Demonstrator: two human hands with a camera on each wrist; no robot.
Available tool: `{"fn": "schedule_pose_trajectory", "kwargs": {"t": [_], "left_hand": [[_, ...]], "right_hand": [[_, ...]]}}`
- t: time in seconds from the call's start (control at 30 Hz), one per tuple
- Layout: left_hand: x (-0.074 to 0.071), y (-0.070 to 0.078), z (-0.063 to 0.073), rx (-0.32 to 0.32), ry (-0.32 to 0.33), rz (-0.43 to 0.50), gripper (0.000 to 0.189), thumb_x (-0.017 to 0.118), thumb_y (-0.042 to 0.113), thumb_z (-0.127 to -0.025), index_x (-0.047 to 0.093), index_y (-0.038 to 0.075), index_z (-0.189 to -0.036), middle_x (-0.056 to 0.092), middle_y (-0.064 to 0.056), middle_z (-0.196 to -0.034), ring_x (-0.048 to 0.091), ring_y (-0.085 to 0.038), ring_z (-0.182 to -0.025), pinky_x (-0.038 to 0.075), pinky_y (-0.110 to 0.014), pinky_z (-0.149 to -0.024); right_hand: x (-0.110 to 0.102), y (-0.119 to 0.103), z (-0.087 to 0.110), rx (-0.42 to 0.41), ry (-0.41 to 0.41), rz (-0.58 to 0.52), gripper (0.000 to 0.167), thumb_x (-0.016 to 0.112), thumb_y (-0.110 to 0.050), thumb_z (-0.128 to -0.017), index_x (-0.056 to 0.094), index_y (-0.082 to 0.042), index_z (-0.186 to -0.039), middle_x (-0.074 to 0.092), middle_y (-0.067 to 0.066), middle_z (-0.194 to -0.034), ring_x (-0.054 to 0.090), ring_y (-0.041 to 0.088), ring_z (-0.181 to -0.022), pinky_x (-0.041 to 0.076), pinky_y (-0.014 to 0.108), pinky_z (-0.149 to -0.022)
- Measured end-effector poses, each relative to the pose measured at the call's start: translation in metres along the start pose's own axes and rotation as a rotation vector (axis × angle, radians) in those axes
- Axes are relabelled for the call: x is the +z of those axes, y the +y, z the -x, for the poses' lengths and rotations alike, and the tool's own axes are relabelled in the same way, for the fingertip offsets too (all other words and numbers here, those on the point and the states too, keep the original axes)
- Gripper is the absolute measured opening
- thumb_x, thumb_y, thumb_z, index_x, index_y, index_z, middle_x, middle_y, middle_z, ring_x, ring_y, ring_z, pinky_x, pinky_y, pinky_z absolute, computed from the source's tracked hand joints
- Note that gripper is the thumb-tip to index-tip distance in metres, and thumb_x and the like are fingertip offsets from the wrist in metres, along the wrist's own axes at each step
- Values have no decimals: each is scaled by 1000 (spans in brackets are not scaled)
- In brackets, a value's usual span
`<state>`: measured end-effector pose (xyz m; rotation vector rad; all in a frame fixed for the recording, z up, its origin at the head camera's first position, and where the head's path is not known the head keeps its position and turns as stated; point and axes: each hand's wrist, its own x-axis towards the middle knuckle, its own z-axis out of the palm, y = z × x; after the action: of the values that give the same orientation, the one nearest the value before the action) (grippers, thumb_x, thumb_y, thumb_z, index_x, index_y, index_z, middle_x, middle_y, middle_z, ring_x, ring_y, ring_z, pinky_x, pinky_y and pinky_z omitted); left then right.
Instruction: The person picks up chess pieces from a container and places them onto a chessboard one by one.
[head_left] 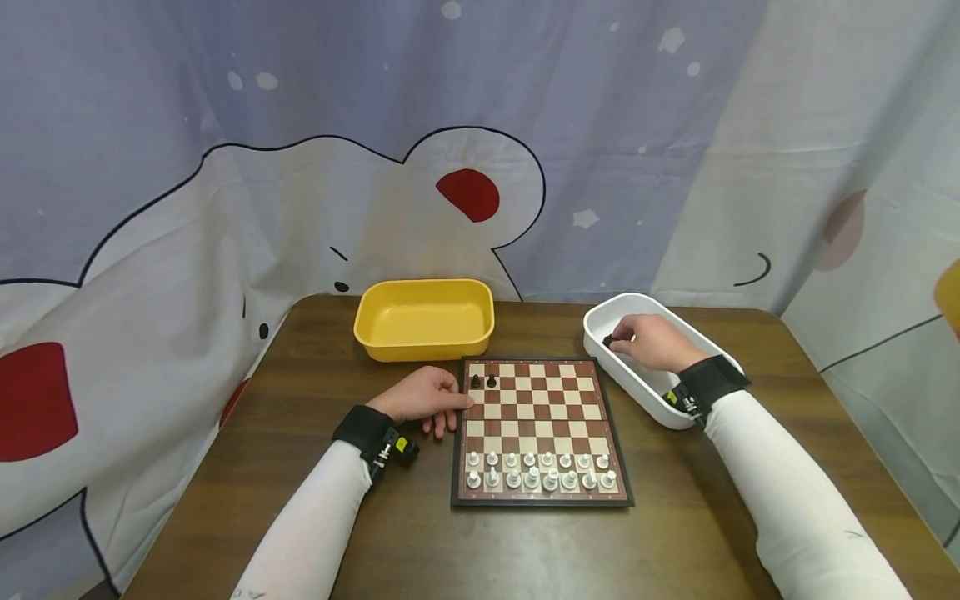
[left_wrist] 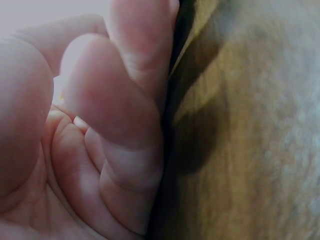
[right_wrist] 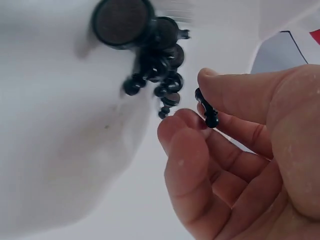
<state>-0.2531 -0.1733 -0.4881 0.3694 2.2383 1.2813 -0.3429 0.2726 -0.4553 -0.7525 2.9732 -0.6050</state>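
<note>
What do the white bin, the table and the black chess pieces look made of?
White bin: probably plastic, smooth, with rounded corners.
Table: wood or wood-look laminate, softly shiny; brown grain shows.
Black chess pieces: likely glossy plastic, showing highlights; their duller bases are unclear.

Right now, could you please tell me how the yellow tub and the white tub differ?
The yellow tub lies roughly straight across, while the white tub lies at a slant. The right hand reaches into the white tub, where black chess pieces lie, but not into the yellow tub. Both tubs are open-topped with rounded corners.
</note>
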Motion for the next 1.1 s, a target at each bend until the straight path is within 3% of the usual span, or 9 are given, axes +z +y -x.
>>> {"fn": "schedule_pose_trajectory", "kwargs": {"t": [0.53, 0.8, 1.1], "left_hand": [[0, 0, 0, 8, -1, -5, 37, 78, 36, -106, 68, 4, -89, 78, -13, -77, 70, -16, -52, 51, -24, -46], [0, 1, 1, 4, 0, -8, 37, 79, 36, -106, 69, 4, -90, 78, -13, -77, 69, -16, -52, 51, -24, -47], [1, 2, 2, -2, -3, 0, 36, 78, 35, -106, 68, 4, -91, 78, -12, -77, 69, -15, -53, 50, -24, -48]], "right_hand": [[-21, -17, 2, 14, 27, -18, 19, 76, -9, -106, 81, 1, -121, 79, 10, -103, 72, 28, -94, 57, 52, -87], [-30, -39, -1, -38, 24, -15, 19, 72, -9, -108, 81, -2, -123, 80, 10, -108, 73, 28, -98, 58, 52, -91], [-20, -72, -7, -134, 7, -34, 15, 75, -7, -106, 82, -2, -119, 78, 9, -106, 73, 25, -93, 59, 47, -83]]}}
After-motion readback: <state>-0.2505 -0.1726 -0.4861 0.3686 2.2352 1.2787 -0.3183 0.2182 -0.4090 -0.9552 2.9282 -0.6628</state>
